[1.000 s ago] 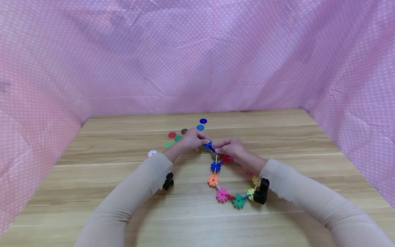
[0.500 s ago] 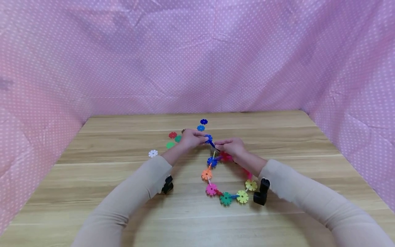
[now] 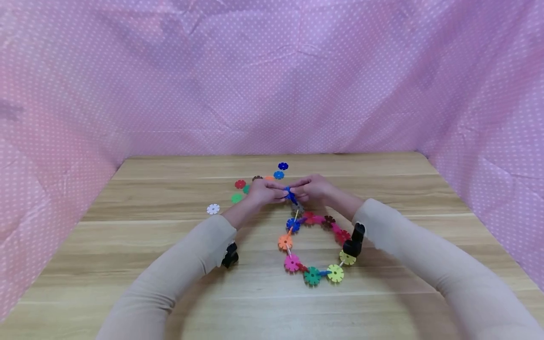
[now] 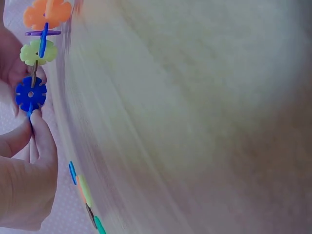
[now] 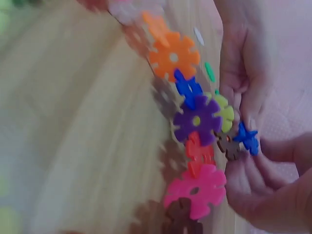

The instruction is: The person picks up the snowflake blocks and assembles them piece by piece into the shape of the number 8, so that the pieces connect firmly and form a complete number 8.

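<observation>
Slotted plastic snowflake discs are joined into a closed ring, with a short branch rising from its top. My left hand pinches the branch's end blue disc, seen edge-on in the left wrist view, between thumb and fingertips. Slotted onto it is a dark blue disc, linked to a brownish-grey disc. From the other side my right hand has thumb and fingertips around the blue discs. The ring includes an orange disc, a pink disc, a green disc and a yellow disc.
Loose discs lie beyond and left of the hands: a white disc, a light green disc, a red disc and a dark blue disc among them. The wooden table ends at a pink dotted curtain.
My right hand has moved up and left from the grey joint to the blue discs, close against the left fingertips. The ring has shifted left, and its red and brown discs are now uncovered.
</observation>
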A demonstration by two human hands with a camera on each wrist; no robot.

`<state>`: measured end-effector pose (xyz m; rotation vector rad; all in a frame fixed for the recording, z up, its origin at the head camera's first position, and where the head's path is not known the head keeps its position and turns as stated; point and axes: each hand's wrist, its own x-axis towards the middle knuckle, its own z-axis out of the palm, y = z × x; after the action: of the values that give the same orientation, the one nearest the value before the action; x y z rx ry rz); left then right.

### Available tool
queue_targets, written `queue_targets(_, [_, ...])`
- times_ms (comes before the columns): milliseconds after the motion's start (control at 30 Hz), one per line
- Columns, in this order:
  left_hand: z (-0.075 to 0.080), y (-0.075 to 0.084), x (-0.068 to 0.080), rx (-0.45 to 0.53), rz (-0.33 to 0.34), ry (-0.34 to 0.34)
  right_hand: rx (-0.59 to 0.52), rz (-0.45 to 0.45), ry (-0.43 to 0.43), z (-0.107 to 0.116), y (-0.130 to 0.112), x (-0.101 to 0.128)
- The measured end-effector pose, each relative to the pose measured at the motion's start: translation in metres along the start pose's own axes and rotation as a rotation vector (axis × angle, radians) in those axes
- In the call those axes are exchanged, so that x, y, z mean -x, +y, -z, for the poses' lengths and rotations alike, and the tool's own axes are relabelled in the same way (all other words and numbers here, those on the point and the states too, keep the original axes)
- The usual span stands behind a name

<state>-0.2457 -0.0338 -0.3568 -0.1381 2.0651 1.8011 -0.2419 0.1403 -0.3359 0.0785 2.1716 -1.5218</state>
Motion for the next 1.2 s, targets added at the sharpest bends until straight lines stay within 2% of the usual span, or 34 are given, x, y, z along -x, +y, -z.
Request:
queue_targets(200, [0.003,0.004,0.002,-0.028,-0.023,-0.001,0.02,0.02,-0.01,0.003,-0.004,-0.01])
queue_targets(300, [0.015,0.005,0.004,-0.078,-0.062,0.014,0.041,0.024,-0.005,0.006,-0.003,-0.012])
queue_targets(367, [0.028,0.005,0.006,-0.127,-0.098,0.022,0.051,0.027,-0.002,0.008,-0.003,-0.012])
queue_targets(633, [0.097,0.001,0.028,-0.636,-0.268,0.07,0.063,0.035,-0.007,0.016,0.001,-0.01])
queue_targets(767, [0.127,-0.009,0.039,-0.77,-0.298,0.07,0.07,0.024,-0.005,0.018,0.001,-0.01])
queue_targets(867, [0.143,-0.018,0.046,-0.838,-0.326,0.057,0.076,0.018,-0.002,0.019,0.002,-0.011])
queue_targets(933, [0.148,-0.022,0.05,-0.89,-0.359,0.049,0.076,0.017,0.0,0.019,0.002,-0.011])
queue_targets(1033, [0.151,-0.025,0.055,-0.948,-0.372,0.051,0.068,0.015,0.002,0.019,0.003,-0.012])
queue_targets(1200, [0.151,-0.026,0.056,-0.958,-0.346,0.082,0.059,0.018,0.001,0.018,0.005,-0.013])
